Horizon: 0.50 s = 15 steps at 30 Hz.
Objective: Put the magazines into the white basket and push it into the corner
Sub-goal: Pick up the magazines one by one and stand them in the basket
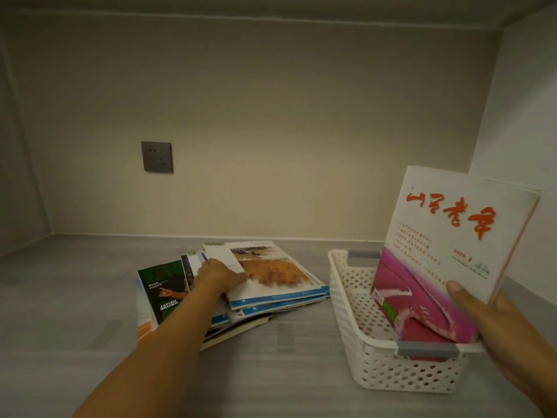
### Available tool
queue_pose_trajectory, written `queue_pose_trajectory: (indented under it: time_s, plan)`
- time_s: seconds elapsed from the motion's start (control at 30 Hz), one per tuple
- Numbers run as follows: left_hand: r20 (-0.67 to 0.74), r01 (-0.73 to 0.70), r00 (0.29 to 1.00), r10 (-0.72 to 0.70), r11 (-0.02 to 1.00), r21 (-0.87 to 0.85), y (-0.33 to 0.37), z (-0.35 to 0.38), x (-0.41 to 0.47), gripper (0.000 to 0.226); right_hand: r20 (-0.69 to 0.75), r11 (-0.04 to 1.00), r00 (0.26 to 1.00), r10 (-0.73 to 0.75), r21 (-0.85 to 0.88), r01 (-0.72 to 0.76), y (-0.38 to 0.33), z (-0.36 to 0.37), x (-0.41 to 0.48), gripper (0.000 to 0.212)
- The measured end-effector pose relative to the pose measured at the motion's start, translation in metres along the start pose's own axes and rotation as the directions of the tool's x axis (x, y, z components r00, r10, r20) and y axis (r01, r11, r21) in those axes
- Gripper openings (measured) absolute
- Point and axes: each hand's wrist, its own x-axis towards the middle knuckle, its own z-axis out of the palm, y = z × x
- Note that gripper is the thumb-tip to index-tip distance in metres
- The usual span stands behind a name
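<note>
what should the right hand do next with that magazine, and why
Probably lower the white and pink magazine fully and release it: the right hand holds it standing with its lower edge inside the white perforated plastic basket, while the left hand rests on the magazine stack.

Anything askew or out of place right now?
Only the loose pile of glossy magazines under the left hand: it is fanned out, edges misaligned. The white perforated plastic basket sits level, and the right hand holds a white-and-pink magazine standing in it.
</note>
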Motion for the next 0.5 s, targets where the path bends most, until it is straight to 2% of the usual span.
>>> queue_pose_trajectory:
  time_s: [0.1, 0.23, 0.3, 0.4, 0.43, 0.5]
  plan:
    - [0.029, -0.044, 0.998, 0.050, 0.981, -0.189, -0.011, -0.014, -0.004, 0.085, -0.014, 1.000, 1.000, -0.010, 0.006, 0.010, 0.000, 0.000, 0.001, 0.056]
    - [0.002, 0.012, 1.000, -0.012, 0.980, -0.198, -0.015, -0.031, -0.006, 0.070, 0.001, 1.000, 1.000, -0.018, -0.005, 0.018, -0.002, 0.001, -0.001, 0.054]
    - [0.074, 0.079, 0.996, -0.058, 0.945, -0.316, -0.012, -0.039, -0.004, 0.059, 0.009, 1.000, 1.000, -0.015, -0.016, 0.015, -0.004, 0.001, -0.001, 0.056]
    - [0.230, 0.175, 0.972, -0.057, 0.826, -0.535, -0.005, -0.040, -0.008, 0.029, 0.006, 1.000, 1.000, -0.009, -0.023, 0.009, -0.005, 0.001, -0.002, 0.051]
    - [0.282, 0.220, 0.957, -0.067, 0.802, -0.555, -0.003, -0.039, -0.009, 0.021, 0.003, 1.000, 1.000, -0.006, -0.029, 0.006, -0.005, 0.001, -0.002, 0.050]
    - [0.381, 0.295, 0.921, -0.078, 0.779, -0.553, 0.000, -0.035, -0.009, 0.020, 0.000, 0.999, 1.000, 0.003, -0.039, -0.003, -0.006, 0.001, -0.003, 0.049]
